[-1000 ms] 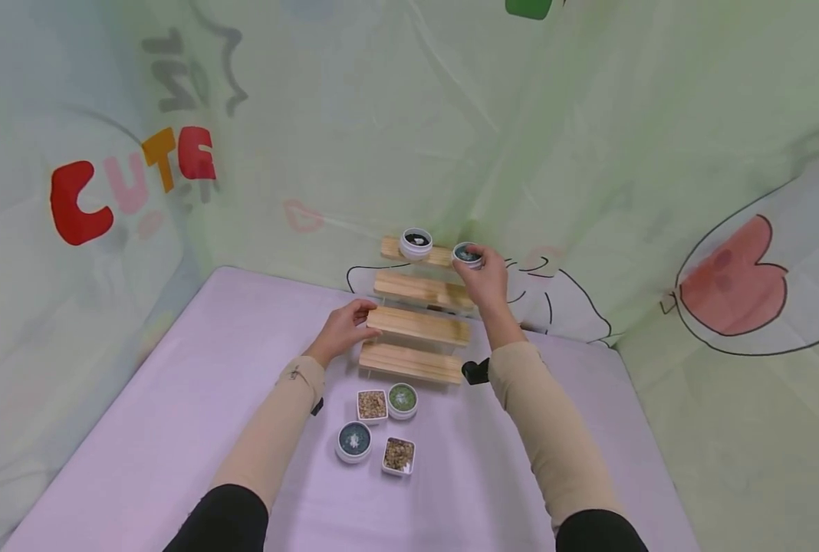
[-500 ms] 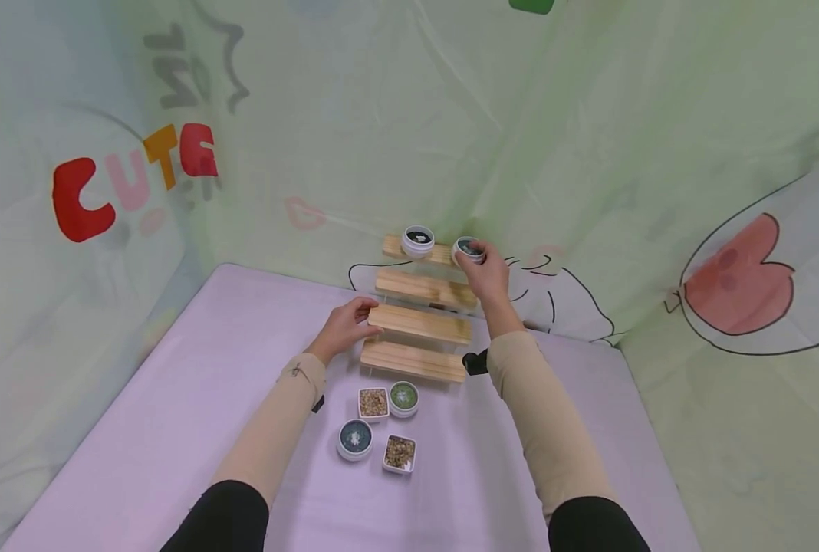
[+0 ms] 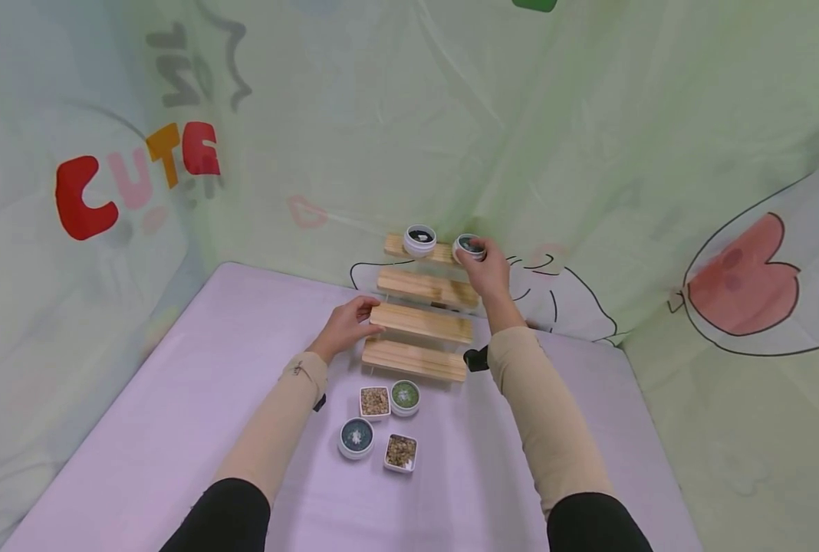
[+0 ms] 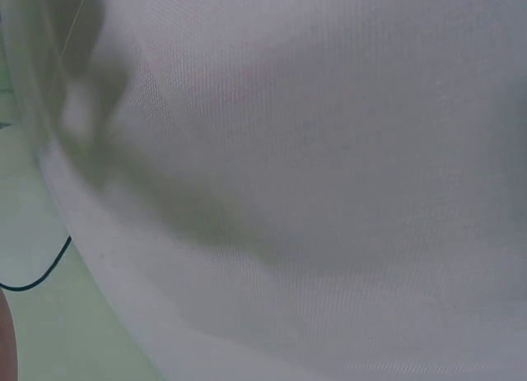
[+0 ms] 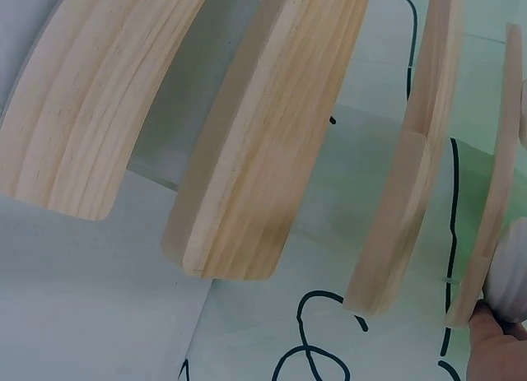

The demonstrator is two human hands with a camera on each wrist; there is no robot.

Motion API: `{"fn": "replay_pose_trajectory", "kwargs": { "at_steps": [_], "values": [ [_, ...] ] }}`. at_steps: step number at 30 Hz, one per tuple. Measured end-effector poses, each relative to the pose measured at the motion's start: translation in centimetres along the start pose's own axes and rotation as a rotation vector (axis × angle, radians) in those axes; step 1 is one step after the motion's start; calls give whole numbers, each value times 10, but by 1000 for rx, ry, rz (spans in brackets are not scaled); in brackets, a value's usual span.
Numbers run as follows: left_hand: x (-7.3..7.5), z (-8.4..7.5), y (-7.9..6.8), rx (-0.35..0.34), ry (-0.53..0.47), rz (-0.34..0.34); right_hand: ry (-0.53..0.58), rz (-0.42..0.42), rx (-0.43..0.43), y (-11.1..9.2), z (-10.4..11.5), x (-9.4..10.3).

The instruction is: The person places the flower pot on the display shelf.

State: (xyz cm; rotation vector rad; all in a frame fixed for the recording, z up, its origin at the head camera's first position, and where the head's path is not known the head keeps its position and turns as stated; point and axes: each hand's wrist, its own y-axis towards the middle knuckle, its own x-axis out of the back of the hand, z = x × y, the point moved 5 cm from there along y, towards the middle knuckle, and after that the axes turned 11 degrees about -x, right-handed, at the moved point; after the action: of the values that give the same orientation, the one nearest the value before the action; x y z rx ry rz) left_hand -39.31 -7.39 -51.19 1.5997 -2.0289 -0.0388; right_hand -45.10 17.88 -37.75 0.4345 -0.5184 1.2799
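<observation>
Lilac cloth [image 3: 175, 391] is spreading beneath a stepped rack [image 3: 419, 322] of pale, grained wood. Nearest, before the rack, a square gravel pot [image 3: 400, 452] and a smooth, round blue-topped pot [image 3: 356, 437] are sitting; closer to the rack, a second square pot [image 3: 374, 402] is standing just beside a round green-topped pot [image 3: 405, 397]. The left hand [image 3: 343, 328] is pinching the rack's left end at its second step, fingertips partly hidden. Atop the rack, a dark-filled round pot [image 3: 419, 241] is standing; right of it, the right hand [image 3: 490, 272] is gripping a teal-topped round pot [image 3: 462, 243], which the right wrist view is cutting off; whether its base is touching the rack is hard to tell. Behind the rack, a printed green curtain [image 3: 354, 115] is hanging.
</observation>
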Motion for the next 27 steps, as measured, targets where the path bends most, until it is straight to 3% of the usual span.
{"fn": "replay_pose_trajectory", "kwargs": {
  "at_steps": [6, 15, 20, 27],
  "values": [
    [0, 0, 0, -2, -11, -2, 29, -32, 43, -6, -2, -1],
    [-1, 3, 0, 1, -3, -10, 69, -148, 212, -29, -9, -3],
    [-2, 3, -1, 1, 4, -2, 77, -138, 227, -45, -19, -4],
    [0, 4, 1, -8, 9, -10, 59, -105, 361, -75, -25, -8]
  ]
}}
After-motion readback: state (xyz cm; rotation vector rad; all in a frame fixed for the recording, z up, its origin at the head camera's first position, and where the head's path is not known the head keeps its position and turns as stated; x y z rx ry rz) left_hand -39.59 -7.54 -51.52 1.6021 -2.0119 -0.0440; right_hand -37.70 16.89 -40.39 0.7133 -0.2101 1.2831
